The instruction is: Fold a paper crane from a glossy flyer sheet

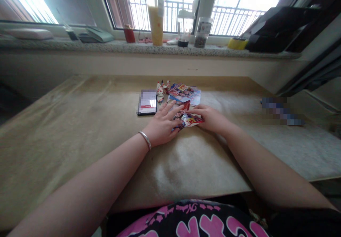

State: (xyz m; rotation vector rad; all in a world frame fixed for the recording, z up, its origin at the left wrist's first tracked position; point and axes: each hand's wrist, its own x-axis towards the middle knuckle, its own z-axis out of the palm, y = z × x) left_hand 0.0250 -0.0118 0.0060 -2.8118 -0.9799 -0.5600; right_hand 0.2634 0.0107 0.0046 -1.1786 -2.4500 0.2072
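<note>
A colourful printed paper (pixel 192 120), partly folded, lies on the table in front of me. My left hand (pixel 164 122) rests on its left part, palm down with fingers spread. At the paper's right edge, my right hand (pixel 210 117) pinches it with bent fingers; the fingertips are partly hidden. Just beyond my hands lie more printed sheets (pixel 193 94), flat on the table. A small folded paper figure (pixel 161 90) in white and red stands to their left. Close by my left fingers is a phone (pixel 147 103) with its screen lit.
A tan cover lies over the table (pixel 87 130). A blurred bluish object (pixel 282 112) lies at the far right. Along the windowsill (pixel 117 46) stand a tall yellow cup (pixel 155 23), a clear jar (pixel 203 32), a red container (pixel 129 34) and a black bag-like object (pixel 277 29).
</note>
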